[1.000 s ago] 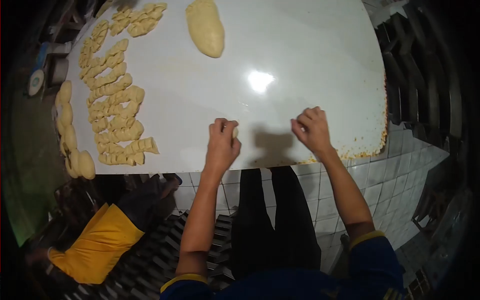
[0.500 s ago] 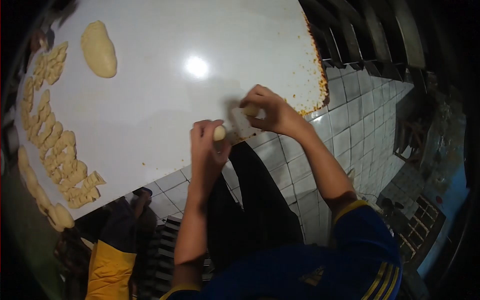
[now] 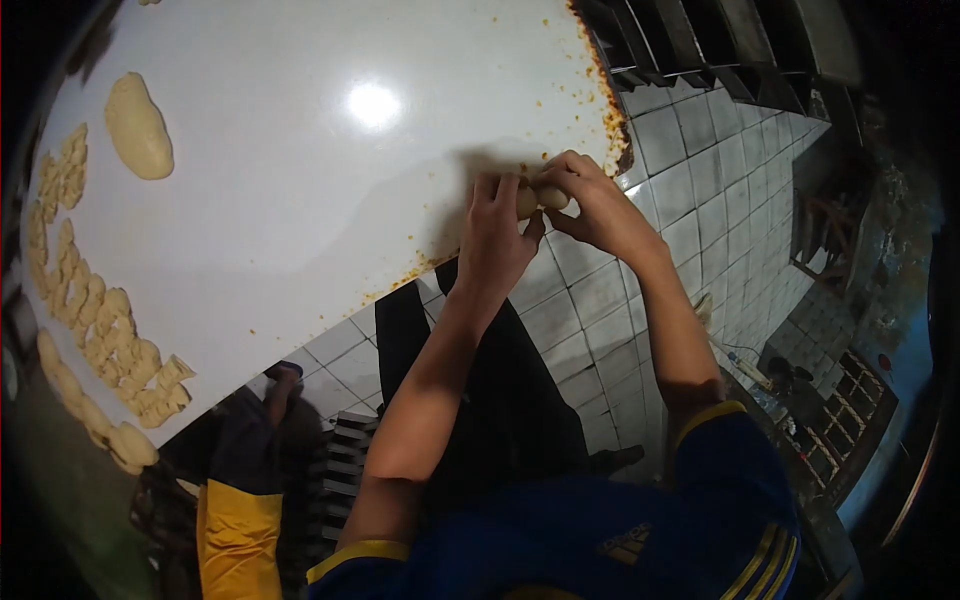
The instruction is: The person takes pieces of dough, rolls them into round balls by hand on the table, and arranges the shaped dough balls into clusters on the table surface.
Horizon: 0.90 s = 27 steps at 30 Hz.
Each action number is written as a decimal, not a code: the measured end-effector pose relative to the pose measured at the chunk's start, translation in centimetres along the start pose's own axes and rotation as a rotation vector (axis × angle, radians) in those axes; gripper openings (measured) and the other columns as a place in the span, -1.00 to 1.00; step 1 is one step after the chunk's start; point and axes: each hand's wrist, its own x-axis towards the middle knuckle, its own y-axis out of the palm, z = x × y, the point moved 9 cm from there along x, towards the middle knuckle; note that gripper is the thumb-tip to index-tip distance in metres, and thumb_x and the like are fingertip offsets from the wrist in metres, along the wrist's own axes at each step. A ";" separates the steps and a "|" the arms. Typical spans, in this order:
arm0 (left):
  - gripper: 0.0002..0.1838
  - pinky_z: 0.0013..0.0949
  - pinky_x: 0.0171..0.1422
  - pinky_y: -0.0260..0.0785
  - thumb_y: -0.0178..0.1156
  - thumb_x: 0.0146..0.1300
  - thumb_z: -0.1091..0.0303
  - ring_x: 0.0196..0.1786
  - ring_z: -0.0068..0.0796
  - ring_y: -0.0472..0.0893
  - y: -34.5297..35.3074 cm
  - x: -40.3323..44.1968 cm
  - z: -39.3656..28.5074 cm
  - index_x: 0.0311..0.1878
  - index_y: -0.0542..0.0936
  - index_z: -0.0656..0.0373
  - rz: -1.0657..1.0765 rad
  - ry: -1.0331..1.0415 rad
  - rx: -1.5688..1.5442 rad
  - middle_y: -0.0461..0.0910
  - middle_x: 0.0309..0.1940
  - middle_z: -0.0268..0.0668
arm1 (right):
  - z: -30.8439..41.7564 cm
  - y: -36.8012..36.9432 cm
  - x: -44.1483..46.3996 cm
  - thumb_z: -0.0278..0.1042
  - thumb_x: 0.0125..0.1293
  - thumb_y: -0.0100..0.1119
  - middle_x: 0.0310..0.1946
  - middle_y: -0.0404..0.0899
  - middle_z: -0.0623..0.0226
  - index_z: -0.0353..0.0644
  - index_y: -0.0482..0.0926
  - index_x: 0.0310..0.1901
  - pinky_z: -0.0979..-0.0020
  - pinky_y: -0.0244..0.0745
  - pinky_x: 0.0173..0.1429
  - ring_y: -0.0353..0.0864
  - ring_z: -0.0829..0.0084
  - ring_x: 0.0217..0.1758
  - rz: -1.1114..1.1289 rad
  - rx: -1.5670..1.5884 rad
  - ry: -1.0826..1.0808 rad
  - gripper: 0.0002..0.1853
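Observation:
Near the table's front right edge, my left hand (image 3: 497,232) is closed around a small pale dough ball (image 3: 526,203), partly hidden by the fingers. My right hand (image 3: 597,208) pinches another dough ball (image 3: 553,198) between thumb and fingers. The two balls sit side by side, close together; whether they touch I cannot tell. Both hands are just over the edge of the white table (image 3: 290,190). Far to the left lies a large smooth dough lump (image 3: 139,126).
Rows of twisted dough pieces (image 3: 95,315) line the table's left side, and several smooth dough rolls (image 3: 85,405) lie along its left edge. Brown stains mark the right rim. Dark metal racks (image 3: 700,40) stand beyond it. Another person's yellow garment (image 3: 240,535) shows at lower left.
My left hand has moved right and up with its dough ball, up against my right hand. My right hand has shifted slightly right. The view has turned a little, shifting the table leftward.

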 end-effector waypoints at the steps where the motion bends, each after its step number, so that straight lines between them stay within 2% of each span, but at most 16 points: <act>1: -0.48 0.18 0.31 0.67 0.57 0.29 0.54 0.27 0.25 0.68 0.1 -0.1 -0.1 0.27 0.61 0.27 0.005 -0.001 0.003 0.58 0.21 0.06 | -0.2 0.0 0.0 -0.62 0.19 0.62 0.15 0.66 0.20 -0.20 0.79 0.19 0.11 0.70 0.42 0.70 0.04 0.29 -0.002 0.005 0.003 -0.51; 3: -0.46 0.11 0.24 0.68 0.64 0.24 0.49 0.20 0.15 0.74 -0.2 -0.4 -0.3 0.26 0.65 0.24 -0.018 -0.013 0.106 0.64 0.16 0.01 | 0.4 -0.5 -0.1 -0.64 0.16 0.64 0.16 0.67 0.22 -0.18 0.80 0.24 0.14 0.72 0.42 0.70 0.04 0.28 -0.032 -0.021 -0.074 -0.44; 7: -0.45 0.11 0.25 0.68 0.66 0.23 0.46 0.22 0.16 0.74 0.1 -0.5 0.0 0.26 0.66 0.24 -0.031 -0.035 0.063 0.63 0.19 0.00 | -0.2 0.1 0.1 -0.62 0.17 0.66 0.20 0.67 0.22 -0.16 0.80 0.28 0.14 0.73 0.43 0.70 0.04 0.31 -0.050 -0.013 -0.084 -0.41; 9: -0.36 0.09 0.30 0.69 0.64 0.27 0.49 0.29 0.14 0.73 0.4 -0.8 0.5 0.40 0.62 0.22 0.011 -0.066 0.060 0.59 0.30 0.01 | -0.9 1.1 0.3 -0.61 0.18 0.67 0.29 0.65 0.20 -0.13 0.78 0.35 0.14 0.72 0.46 0.67 0.03 0.41 -0.039 -0.022 -0.064 -0.36; 10: -0.36 0.09 0.30 0.69 0.64 0.27 0.49 0.29 0.14 0.73 0.1 -1.1 0.8 0.40 0.62 0.22 0.009 -0.063 0.057 0.59 0.30 0.01 | -1.2 0.9 0.0 -0.61 0.18 0.67 0.29 0.65 0.20 -0.13 0.78 0.35 0.14 0.72 0.46 0.67 0.03 0.41 -0.040 -0.027 -0.065 -0.36; 12: -0.24 0.01 0.37 0.71 0.57 0.32 0.57 0.39 0.08 0.71 -0.9 -1.8 0.5 0.58 0.54 0.17 0.085 0.035 -0.145 0.52 0.46 0.01 | -0.4 -0.3 -0.6 -0.55 0.17 0.72 0.43 0.61 0.17 -0.04 0.71 0.48 0.09 0.63 0.59 0.61 0.00 0.53 -0.046 0.002 -0.064 -0.22; 13: -0.24 0.01 0.37 0.71 0.57 0.32 0.57 0.39 0.08 0.71 -1.9 -2.3 0.7 0.58 0.54 0.17 0.084 0.037 -0.148 0.52 0.46 0.01 | 0.1 -0.8 -1.1 -0.55 0.17 0.72 0.43 0.61 0.17 -0.04 0.71 0.48 0.09 0.63 0.59 0.61 0.00 0.53 -0.046 -0.001 -0.064 -0.22; 15: -0.16 -0.10 0.42 0.71 0.50 0.37 0.63 0.45 -0.01 0.68 -3.9 -3.3 0.7 0.70 0.45 0.12 0.159 0.016 -0.096 0.45 0.57 -0.02 | 0.7 -2.4 -2.2 -0.52 0.16 0.75 0.64 0.49 0.17 0.10 0.64 0.61 0.03 0.44 0.80 0.46 -0.01 0.72 -0.137 -0.094 -0.003 -0.08; 16: -0.16 -0.10 0.42 0.71 0.50 0.37 0.63 0.45 -0.01 0.68 -4.9 -4.1 1.1 0.70 0.45 0.12 0.158 0.017 -0.097 0.45 0.57 -0.02 | 0.9 -2.1 -2.8 -0.52 0.16 0.75 0.64 0.49 0.17 0.10 0.64 0.61 0.03 0.44 0.80 0.46 -0.01 0.72 -0.137 -0.096 -0.003 -0.08; 18: -0.21 -0.18 0.40 0.71 0.46 0.38 0.66 0.41 -0.08 0.68 -7.8 -5.7 2.7 0.67 0.51 0.10 0.056 -0.046 -0.102 0.46 0.58 -0.06 | 1.3 -2.0 -3.8 -0.32 0.25 0.75 0.79 0.35 0.20 0.11 0.60 0.66 -0.15 0.26 0.90 0.32 -0.07 0.83 -0.255 -0.188 0.002 -0.09; 19: -0.21 -0.18 0.40 0.71 0.46 0.38 0.66 0.41 -0.08 0.68 -9.1 -6.6 3.0 0.67 0.51 0.10 0.053 -0.039 -0.101 0.46 0.58 -0.06 | 1.7 -1.3 -3.9 -0.32 0.25 0.75 0.79 0.35 0.20 0.11 0.60 0.66 -0.15 0.26 0.90 0.32 -0.07 0.83 -0.260 -0.191 -0.002 -0.09; 21: -0.26 -0.21 0.37 0.71 0.45 0.38 0.67 0.38 -0.14 0.68 -12.2 -8.9 5.1 0.62 0.56 0.10 -0.007 -0.178 0.004 0.49 0.55 -0.09 | 3.2 1.7 -3.2 -0.06 0.46 0.62 0.85 0.24 0.19 0.14 0.46 0.76 -0.34 0.07 0.93 0.17 -0.06 0.92 -0.145 -0.383 -0.040 -0.12; 22: -0.31 -0.19 0.35 0.71 0.44 0.38 0.67 0.31 -0.21 0.70 -13.5 -10.1 6.4 0.57 0.61 0.10 -0.053 -0.239 0.000 0.52 0.53 -0.12 | 2.7 2.8 -2.8 -0.06 0.46 0.62 0.85 0.24 0.19 0.14 0.46 0.76 -0.34 0.07 0.93 0.17 -0.06 0.92 -0.145 -0.389 -0.043 -0.12; 24: -0.35 -0.16 0.36 0.71 0.42 0.42 0.65 0.25 -0.25 0.72 -16.5 -12.4 7.8 0.56 0.61 0.13 -0.127 -0.227 -0.005 0.55 0.49 -0.13 | 1.3 6.1 -2.1 0.11 0.55 0.50 0.90 0.17 0.21 0.18 0.35 0.83 -0.46 -0.05 0.94 0.09 -0.08 0.95 -0.047 -0.550 -0.039 -0.09; 26: -0.41 -0.15 0.38 0.68 0.39 0.47 0.62 0.22 -0.27 0.72 -19.4 -14.7 8.7 0.55 0.61 0.17 -0.183 -0.199 0.034 0.58 0.46 -0.13 | 1.3 5.3 -2.6 0.07 0.56 0.47 0.93 0.11 0.13 0.20 0.30 0.86 -0.47 -0.04 0.92 0.06 -0.11 0.96 -0.043 -0.566 -0.065 -0.07; 27: -0.46 -0.16 0.40 0.65 0.35 0.52 0.59 0.22 -0.28 0.72 -20.8 -16.0 9.5 0.53 0.60 0.20 -0.187 -0.256 0.051 0.61 0.45 -0.13 | 2.2 3.5 -3.1 0.03 0.55 0.47 0.92 0.12 0.08 0.14 0.30 0.87 -0.48 -0.03 0.91 0.06 -0.12 0.97 -0.163 -0.501 -0.051 -0.07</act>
